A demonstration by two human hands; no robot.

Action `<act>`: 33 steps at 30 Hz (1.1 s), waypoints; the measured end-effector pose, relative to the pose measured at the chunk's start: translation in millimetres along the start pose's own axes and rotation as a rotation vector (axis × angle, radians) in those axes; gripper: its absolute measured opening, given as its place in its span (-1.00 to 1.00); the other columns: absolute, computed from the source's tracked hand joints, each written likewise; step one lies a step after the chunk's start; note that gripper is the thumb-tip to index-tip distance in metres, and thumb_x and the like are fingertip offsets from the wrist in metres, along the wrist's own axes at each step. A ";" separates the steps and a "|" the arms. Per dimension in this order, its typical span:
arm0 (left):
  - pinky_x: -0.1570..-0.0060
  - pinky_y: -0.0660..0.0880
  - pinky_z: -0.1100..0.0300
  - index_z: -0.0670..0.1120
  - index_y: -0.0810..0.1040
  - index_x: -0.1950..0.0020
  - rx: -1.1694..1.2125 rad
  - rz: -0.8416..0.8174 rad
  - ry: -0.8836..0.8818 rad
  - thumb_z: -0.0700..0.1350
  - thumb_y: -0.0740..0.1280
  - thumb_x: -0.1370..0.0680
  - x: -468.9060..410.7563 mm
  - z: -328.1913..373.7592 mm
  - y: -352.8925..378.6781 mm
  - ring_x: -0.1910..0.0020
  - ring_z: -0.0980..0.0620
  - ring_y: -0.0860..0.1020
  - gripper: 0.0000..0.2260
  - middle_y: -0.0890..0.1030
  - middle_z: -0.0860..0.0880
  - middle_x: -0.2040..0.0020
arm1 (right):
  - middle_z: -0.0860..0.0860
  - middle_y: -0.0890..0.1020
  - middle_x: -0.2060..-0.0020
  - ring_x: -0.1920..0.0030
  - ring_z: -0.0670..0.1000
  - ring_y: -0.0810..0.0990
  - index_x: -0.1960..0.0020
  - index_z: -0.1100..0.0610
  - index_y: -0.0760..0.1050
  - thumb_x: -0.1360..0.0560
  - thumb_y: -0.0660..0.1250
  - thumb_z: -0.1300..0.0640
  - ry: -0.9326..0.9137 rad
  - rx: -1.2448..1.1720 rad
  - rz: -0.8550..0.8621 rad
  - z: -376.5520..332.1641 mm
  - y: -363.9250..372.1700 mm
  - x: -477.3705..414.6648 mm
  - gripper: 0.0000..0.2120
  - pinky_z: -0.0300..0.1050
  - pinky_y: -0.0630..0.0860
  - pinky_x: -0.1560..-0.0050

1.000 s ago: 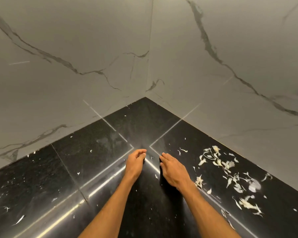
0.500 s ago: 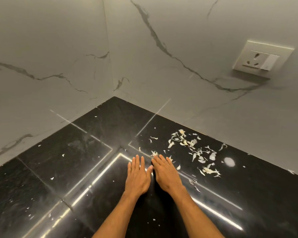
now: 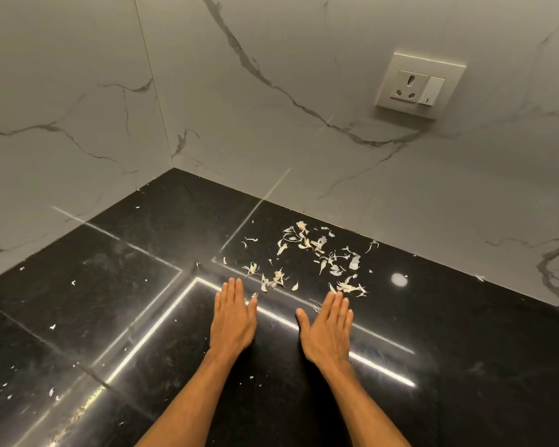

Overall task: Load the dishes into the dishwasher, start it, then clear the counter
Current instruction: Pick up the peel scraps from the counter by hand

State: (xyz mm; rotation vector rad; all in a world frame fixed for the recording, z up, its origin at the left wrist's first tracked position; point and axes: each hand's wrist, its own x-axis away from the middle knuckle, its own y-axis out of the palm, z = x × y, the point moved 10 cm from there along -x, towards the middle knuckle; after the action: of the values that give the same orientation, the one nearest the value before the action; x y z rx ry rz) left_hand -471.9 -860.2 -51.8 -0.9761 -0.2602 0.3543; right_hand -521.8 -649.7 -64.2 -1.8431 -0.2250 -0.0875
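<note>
Both hands, left (image 3: 232,321) and right (image 3: 328,330), lie flat on the black worktop (image 3: 465,333), fingers straight (holding nothing). Pale peel scraps (image 3: 317,253) lie just beyond the fingertips.

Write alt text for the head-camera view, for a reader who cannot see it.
A person's left hand and right hand, palms down, fingers straight, are held apart over a glossy black counter, at the near edge of scattered pale papery peelings. The counter ends in a corner of grey-veined marble walls; a white socket with switch is on the right wall.
</note>
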 end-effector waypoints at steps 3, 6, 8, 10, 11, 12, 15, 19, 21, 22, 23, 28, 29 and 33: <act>-0.50 -0.26 0.15 -0.13 -0.10 -0.58 0.008 -0.029 -0.020 0.09 -0.05 -0.67 6.0 -4.9 5.6 -0.55 0.07 -0.16 -0.45 -0.09 -0.05 -0.59 | 0.13 -0.35 -0.53 -0.53 0.09 -0.39 -0.52 0.19 -0.41 -0.41 -0.41 -0.42 -0.181 0.040 -0.061 -35.0 10.9 -11.5 -0.09 0.01 -0.37 -0.52; -0.51 -0.24 0.13 -0.12 -0.11 -0.58 -0.014 -0.055 -0.011 0.08 -0.05 -0.67 10.0 0.3 12.0 -0.55 0.08 -0.17 -0.46 -0.09 -0.05 -0.59 | 0.05 -0.33 -0.55 -0.53 0.01 -0.39 -0.56 0.12 -0.36 -0.48 -0.36 -0.38 -0.372 0.016 -0.122 -58.4 10.2 -23.5 -0.17 -0.06 -0.38 -0.50; -0.51 -0.23 0.14 -0.12 -0.10 -0.58 -0.027 -0.052 -0.004 0.09 -0.05 -0.67 9.5 3.4 11.8 -0.55 0.08 -0.16 -0.45 -0.09 -0.05 -0.59 | 0.04 -0.31 -0.55 -0.54 0.01 -0.36 -0.57 0.11 -0.33 -0.58 -0.22 -0.32 -0.393 0.008 -0.067 -53.8 -6.3 -34.2 -0.25 -0.05 -0.36 -0.51; -0.51 -0.23 0.14 -0.12 -0.10 -0.58 -0.041 -0.045 0.002 0.09 -0.04 -0.67 6.4 7.1 10.3 -0.56 0.07 -0.14 -0.44 -0.09 -0.05 -0.59 | 0.06 -0.28 -0.54 -0.55 0.06 -0.31 -0.58 0.12 -0.29 -0.63 -0.11 -0.27 -0.291 -0.018 0.048 -28.3 -30.1 -45.5 -0.27 -0.01 -0.33 -0.51; -0.51 -0.23 0.13 -0.12 -0.10 -0.58 -0.043 -0.040 0.002 0.10 -0.03 -0.67 3.8 9.0 9.8 -0.56 0.06 -0.14 -0.44 -0.10 -0.05 -0.59 | 0.08 -0.26 -0.55 -0.56 0.08 -0.28 -0.59 0.14 -0.27 -0.63 -0.06 -0.26 -0.195 -0.046 0.095 -8.9 -40.9 -49.6 -0.26 0.00 -0.32 -0.52; -0.51 -0.23 0.13 -0.12 -0.12 -0.58 -0.040 -0.040 -0.001 0.10 -0.02 -0.66 0.6 10.5 9.6 -0.56 0.06 -0.14 -0.43 -0.11 -0.06 -0.59 | 0.11 -0.23 -0.57 -0.57 0.11 -0.25 -0.59 0.15 -0.26 -0.63 -0.03 -0.26 -0.087 -0.084 0.112 12.3 -47.0 -52.2 -0.24 0.01 -0.29 -0.52; -0.51 -0.20 0.10 -0.11 -0.16 -0.58 -0.036 -0.050 -0.007 0.13 0.00 -0.65 -14.9 20.8 15.0 -0.56 0.03 -0.15 -0.39 -0.14 -0.07 -0.59 | 0.19 -0.24 -0.57 -0.58 0.15 -0.25 -0.57 0.21 -0.32 -0.62 -0.05 -0.28 0.101 -0.146 0.032 51.8 -42.4 -54.7 -0.19 0.04 -0.26 -0.54; -0.52 -0.20 0.05 -0.14 -0.22 -0.57 -0.055 -0.090 -0.027 0.11 -0.01 -0.66 -27.4 44.9 32.2 -0.56 -0.03 -0.20 -0.37 -0.20 -0.10 -0.58 | 0.13 -0.33 -0.53 -0.56 0.10 -0.32 -0.55 0.21 -0.38 -0.64 -0.18 -0.25 -0.078 -0.108 -0.055 21.3 -21.0 -57.9 -0.26 -0.02 -0.35 -0.50; -0.51 -0.23 0.03 -0.17 -0.24 -0.56 -0.065 -0.101 -0.040 0.09 -0.05 -0.67 -27.3 61.4 43.1 -0.55 -0.06 -0.23 -0.40 -0.23 -0.13 -0.57 | 0.08 -0.33 -0.53 -0.56 0.05 -0.31 -0.56 0.18 -0.37 -0.65 -0.20 -0.21 -0.238 -0.111 -0.102 -6.6 -13.8 -56.0 -0.31 -0.06 -0.35 -0.51; -0.51 -0.24 0.03 -0.17 -0.26 -0.55 -0.068 -0.109 -0.039 0.08 -0.08 -0.67 -26.1 70.1 49.4 -0.54 -0.07 -0.25 -0.42 -0.25 -0.14 -0.56 | 0.04 -0.30 -0.54 -0.56 0.01 -0.30 -0.57 0.16 -0.34 -0.66 -0.19 -0.18 -0.315 -0.123 -0.131 -18.4 -11.8 -53.2 -0.34 -0.08 -0.33 -0.52; -0.51 -0.25 0.02 -0.18 -0.28 -0.54 -0.065 -0.119 -0.033 0.06 -0.12 -0.68 -25.0 79.5 56.8 -0.54 -0.07 -0.26 -0.44 -0.26 -0.15 -0.56 | -0.01 -0.26 -0.55 -0.57 -0.03 -0.27 -0.58 0.15 -0.30 -0.68 -0.17 -0.14 -0.381 -0.146 -0.152 -26.1 -12.4 -51.5 -0.38 -0.11 -0.30 -0.53; -0.50 -0.30 0.08 -0.14 -0.29 -0.54 0.052 -0.112 0.053 0.06 -0.12 -0.68 -22.2 121.2 78.8 -0.53 0.02 -0.29 -0.45 -0.28 -0.09 -0.56 | -0.01 -0.08 -0.59 -0.58 -0.07 -0.13 -0.61 0.10 -0.13 -0.69 -0.06 -0.07 -0.383 -0.257 0.018 13.7 -55.8 -79.6 -0.43 -0.12 -0.17 -0.56; -0.50 -0.30 0.09 -0.13 -0.28 -0.55 0.064 -0.083 0.070 0.07 -0.11 -0.67 -22.2 123.7 76.8 -0.53 0.04 -0.29 -0.44 -0.27 -0.07 -0.56 | 0.01 -0.06 -0.59 -0.58 -0.04 -0.11 -0.61 0.10 -0.13 -0.68 -0.02 -0.08 -0.325 -0.249 0.053 32.0 -64.1 -91.7 -0.41 -0.09 -0.15 -0.57; -0.50 -0.25 0.13 -0.07 -0.21 -0.57 0.122 0.051 0.041 0.15 -0.11 -0.65 -24.0 105.6 53.6 -0.53 0.11 -0.24 -0.43 -0.21 -0.01 -0.57 | 0.06 -0.02 -0.60 -0.59 0.07 -0.07 -0.61 0.08 -0.06 -0.63 0.13 -0.15 -0.130 -0.235 0.054 82.4 -80.0 -140.1 -0.32 0.03 -0.05 -0.58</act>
State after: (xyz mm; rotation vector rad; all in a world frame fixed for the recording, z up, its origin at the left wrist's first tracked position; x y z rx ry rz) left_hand -542.3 -762.5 -41.6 -0.8702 -0.1747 0.3919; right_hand -679.4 -564.8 -36.6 -2.0906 -0.2646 0.0451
